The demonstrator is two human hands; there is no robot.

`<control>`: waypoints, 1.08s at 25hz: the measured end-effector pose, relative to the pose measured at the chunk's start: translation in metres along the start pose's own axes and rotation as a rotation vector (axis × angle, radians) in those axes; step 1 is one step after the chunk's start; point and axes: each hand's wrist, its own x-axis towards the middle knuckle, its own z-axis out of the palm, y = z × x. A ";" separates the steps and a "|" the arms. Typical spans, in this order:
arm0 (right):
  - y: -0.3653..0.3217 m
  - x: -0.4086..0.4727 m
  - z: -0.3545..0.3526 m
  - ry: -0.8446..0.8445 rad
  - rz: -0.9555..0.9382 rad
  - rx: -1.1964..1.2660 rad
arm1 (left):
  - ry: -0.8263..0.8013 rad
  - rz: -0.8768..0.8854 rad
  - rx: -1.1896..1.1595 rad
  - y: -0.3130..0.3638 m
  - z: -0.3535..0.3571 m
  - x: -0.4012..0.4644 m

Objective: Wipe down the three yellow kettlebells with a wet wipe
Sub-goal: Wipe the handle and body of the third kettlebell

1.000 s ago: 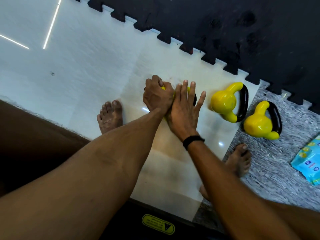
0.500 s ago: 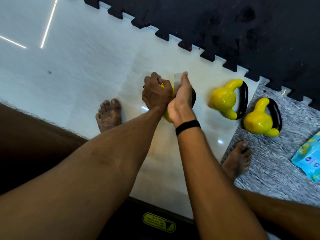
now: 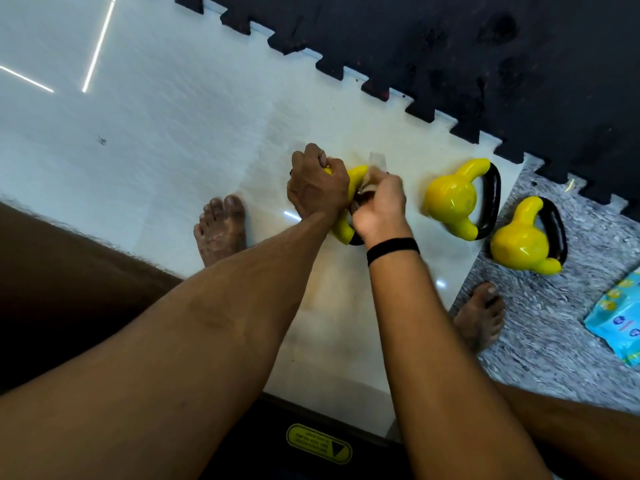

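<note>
Left hand (image 3: 317,188) is clamped around the first kettlebell (image 3: 346,202), right hand (image 3: 379,207) right beside it, fingers bunched on the wet wipe (image 3: 375,164) against it.

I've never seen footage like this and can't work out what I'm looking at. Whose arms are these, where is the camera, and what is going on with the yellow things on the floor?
There is no machine here: the camera is worn on a person's head and looks down, so you see that person's own two bare arms and feet.

On the pale glossy floor tile lie three glossy yellow kettlebells with black handles. The left hand grips the nearest kettlebell, steadying it. The right hand, with a black wristband, pinches a thin white wet wipe against that same weight; the wipe is blurred.

The middle kettlebell lies untouched further right, and the far-right kettlebell rests on a grey speckled mat. A light-blue soft packet lies at the right edge, perhaps the wipes. Black interlocking foam mats border the top.
</note>
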 end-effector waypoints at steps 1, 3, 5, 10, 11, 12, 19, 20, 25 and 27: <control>0.006 0.003 -0.006 0.070 -0.065 -0.108 | 0.002 -0.004 -0.006 -0.001 0.000 0.000; 0.007 0.007 -0.020 0.128 -0.200 -0.180 | 0.003 -0.014 -0.009 -0.002 0.001 0.000; -0.001 0.011 -0.033 0.092 -0.346 -0.118 | 0.006 -0.008 0.005 -0.002 0.000 0.000; -0.020 0.019 -0.056 0.222 -1.147 -0.905 | 0.001 0.004 0.014 -0.003 0.002 0.001; -0.015 0.023 -0.060 0.065 -1.292 -1.073 | 0.004 0.005 0.018 -0.003 0.002 0.001; -0.011 0.029 -0.068 -0.105 -1.415 -1.257 | 0.006 0.007 0.022 -0.002 0.001 0.000; 0.038 0.028 -0.126 -0.070 -1.538 -1.682 | 0.036 -0.017 0.043 -0.003 0.004 0.000; 0.054 0.019 -0.122 -0.042 -1.444 -1.601 | 0.040 -0.013 0.045 -0.002 0.004 -0.001; 0.059 0.005 -0.109 -0.100 -1.054 -1.105 | 0.028 -0.022 0.066 0.000 0.002 -0.002; 0.044 0.004 -0.115 -0.149 -1.079 -1.173 | 0.010 -0.050 0.088 0.003 0.000 -0.002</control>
